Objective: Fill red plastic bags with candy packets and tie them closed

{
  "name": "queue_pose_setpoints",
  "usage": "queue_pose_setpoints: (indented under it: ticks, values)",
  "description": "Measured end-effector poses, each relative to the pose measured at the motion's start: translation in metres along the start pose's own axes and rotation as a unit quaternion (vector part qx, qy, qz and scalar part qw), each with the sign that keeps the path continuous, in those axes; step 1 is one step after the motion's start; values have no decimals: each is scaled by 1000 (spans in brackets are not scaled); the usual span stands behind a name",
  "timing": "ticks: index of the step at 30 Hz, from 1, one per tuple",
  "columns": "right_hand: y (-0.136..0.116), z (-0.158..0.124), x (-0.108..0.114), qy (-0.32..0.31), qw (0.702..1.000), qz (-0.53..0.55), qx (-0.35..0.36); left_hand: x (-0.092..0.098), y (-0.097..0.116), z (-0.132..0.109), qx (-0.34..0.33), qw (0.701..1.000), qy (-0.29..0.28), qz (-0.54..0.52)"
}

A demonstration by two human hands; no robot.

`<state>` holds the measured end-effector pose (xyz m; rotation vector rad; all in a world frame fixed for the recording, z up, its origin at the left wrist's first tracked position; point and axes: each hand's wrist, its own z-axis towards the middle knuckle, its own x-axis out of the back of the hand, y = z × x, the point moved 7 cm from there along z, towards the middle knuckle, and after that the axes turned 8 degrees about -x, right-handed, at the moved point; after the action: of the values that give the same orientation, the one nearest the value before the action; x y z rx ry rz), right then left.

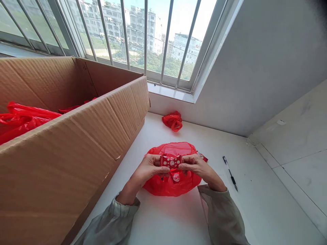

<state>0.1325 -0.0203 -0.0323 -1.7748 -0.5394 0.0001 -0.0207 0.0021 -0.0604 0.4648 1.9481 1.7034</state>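
Note:
Both my hands hold a small red packet (171,161) printed with white round patterns, just above a red plastic bag (171,185) lying on the white surface. My left hand (149,167) pinches the packet's left end. My right hand (195,166) pinches its right end. Another small red packet (175,176) lies on the bag under my fingers, and one more (202,156) peeks out behind my right hand.
A large open cardboard box (84,136) with red plastic bags (22,117) inside stands along the left. A crumpled red bag (173,121) lies near the wall under the barred window. A black pen (230,173) lies to the right.

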Motion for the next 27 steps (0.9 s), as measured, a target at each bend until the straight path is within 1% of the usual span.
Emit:
queue_pose_setpoints:
  ticks: [3,8,12,14,17,19,21,23,25,27]
  values:
    - [2,3,0,3,1000,-23,-6,1,1,0,-4,1000,8,7]
    - [0,6,3,46,993,-110,-2,-5,12,0,-65,997,-18,48]
    - [1,5,0,22,997,-79,-10,-2,12,1,-68,993,11,91]
    - [1,3,-1,13,998,-58,-13,-3,12,2,-69,992,11,103]
    - [2,2,3,25,998,-58,-18,0,17,1,-93,982,34,162]
    - [2,1,9,53,994,-90,-24,6,27,-1,-129,961,81,232]
    - [3,0,17,94,984,-143,-36,12,40,-7,-175,929,147,292]
    - [5,-2,25,143,968,-200,-57,16,52,-15,-220,894,208,330]
    - [7,-1,29,174,953,-239,-71,15,61,-23,-258,863,244,360]
    - [6,2,25,171,950,-253,-68,11,68,-30,-287,839,262,382]
